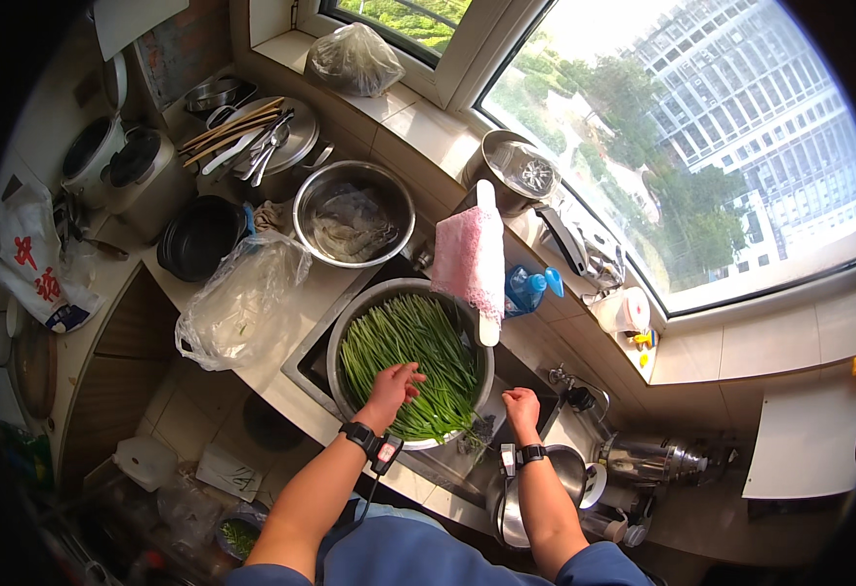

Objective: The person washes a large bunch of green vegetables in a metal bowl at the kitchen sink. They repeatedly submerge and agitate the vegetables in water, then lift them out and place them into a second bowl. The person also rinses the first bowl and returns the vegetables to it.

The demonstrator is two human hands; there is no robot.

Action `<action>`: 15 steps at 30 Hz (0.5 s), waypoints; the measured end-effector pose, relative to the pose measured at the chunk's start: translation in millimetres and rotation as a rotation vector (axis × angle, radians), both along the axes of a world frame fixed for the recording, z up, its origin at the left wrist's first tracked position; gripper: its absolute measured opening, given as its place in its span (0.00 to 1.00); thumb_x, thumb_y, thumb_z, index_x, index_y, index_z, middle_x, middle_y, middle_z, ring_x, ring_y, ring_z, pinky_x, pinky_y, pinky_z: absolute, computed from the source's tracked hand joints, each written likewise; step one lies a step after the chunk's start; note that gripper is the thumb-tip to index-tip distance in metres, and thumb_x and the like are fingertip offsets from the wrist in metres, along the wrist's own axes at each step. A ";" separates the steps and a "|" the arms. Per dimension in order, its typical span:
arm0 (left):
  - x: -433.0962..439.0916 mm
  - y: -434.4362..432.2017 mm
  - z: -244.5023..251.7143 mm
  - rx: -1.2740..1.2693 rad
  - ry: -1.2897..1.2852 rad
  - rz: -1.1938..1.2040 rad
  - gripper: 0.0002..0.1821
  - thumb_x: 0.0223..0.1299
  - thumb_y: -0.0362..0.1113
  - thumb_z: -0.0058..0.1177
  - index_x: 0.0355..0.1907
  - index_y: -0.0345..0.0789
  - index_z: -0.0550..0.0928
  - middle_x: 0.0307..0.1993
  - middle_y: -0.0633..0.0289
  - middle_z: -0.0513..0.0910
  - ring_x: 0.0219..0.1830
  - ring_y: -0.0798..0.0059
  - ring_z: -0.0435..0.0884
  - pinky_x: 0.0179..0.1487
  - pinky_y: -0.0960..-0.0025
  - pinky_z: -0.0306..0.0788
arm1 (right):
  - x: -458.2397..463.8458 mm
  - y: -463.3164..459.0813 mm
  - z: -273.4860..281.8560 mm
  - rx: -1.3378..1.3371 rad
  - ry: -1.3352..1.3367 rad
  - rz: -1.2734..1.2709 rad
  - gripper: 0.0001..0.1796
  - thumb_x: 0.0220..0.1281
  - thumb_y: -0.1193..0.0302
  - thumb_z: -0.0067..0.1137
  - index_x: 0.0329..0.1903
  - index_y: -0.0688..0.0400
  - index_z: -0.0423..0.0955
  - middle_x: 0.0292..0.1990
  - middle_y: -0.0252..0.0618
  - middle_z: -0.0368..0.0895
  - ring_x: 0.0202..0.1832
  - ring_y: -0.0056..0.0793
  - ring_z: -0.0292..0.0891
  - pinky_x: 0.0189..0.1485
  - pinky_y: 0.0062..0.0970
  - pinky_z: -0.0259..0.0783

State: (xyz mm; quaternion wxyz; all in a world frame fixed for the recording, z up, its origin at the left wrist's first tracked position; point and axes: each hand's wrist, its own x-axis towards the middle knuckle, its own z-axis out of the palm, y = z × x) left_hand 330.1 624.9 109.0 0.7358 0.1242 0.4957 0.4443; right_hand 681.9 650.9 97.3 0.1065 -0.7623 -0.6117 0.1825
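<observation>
Long green stalks, which look like garlic chives (417, 333), fill a wide metal basin (335, 355) set over the sink (442, 469). My left hand (395, 392) is over the near part of the stalks, its fingers slightly bent and apart, with nothing seen in them. To the right of the basin, my right hand (521, 409) hangs above the sink with curled fingers; whether something small is inside them is hidden. A dark clump of scraps (479, 434) lies in the sink between the basin and that hand. Both wrists wear black straps with small devices.
A steel bowl (354, 220) and a clear plastic bag (245, 311) stand left of the basin. A pink towel (468, 256) hangs on a white bar beyond it, near a blue pump bottle (524, 289). Right of the sink are a tap (561, 377) and a metal pot (565, 469).
</observation>
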 end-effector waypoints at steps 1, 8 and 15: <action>-3.8 6.0 -11.5 -0.040 0.123 -0.027 0.20 0.79 0.46 0.46 0.56 0.32 0.81 0.40 0.63 0.86 0.27 0.81 0.77 0.29 0.74 0.71 | -8.2 9.2 8.4 -0.077 -0.002 -0.059 0.16 0.57 0.60 0.69 0.43 0.56 0.89 0.52 0.49 0.86 0.49 0.43 0.85 0.56 0.35 0.77; -20.6 10.6 -54.6 -0.183 0.221 -0.063 0.29 0.79 0.45 0.48 0.72 0.29 0.67 0.38 0.59 0.80 0.29 0.74 0.76 0.35 0.62 0.74 | -34.8 43.2 32.1 -0.233 -0.177 -0.095 0.16 0.53 0.59 0.71 0.39 0.57 0.85 0.47 0.49 0.87 0.48 0.46 0.84 0.51 0.41 0.78; -13.0 -7.3 -42.4 -0.008 0.489 -0.055 0.39 0.73 0.46 0.54 0.78 0.30 0.59 0.74 0.43 0.65 0.73 0.46 0.68 0.69 0.52 0.70 | -46.5 67.5 30.0 -0.281 -0.142 0.000 0.22 0.53 0.57 0.71 0.48 0.55 0.82 0.48 0.52 0.87 0.55 0.50 0.82 0.57 0.44 0.77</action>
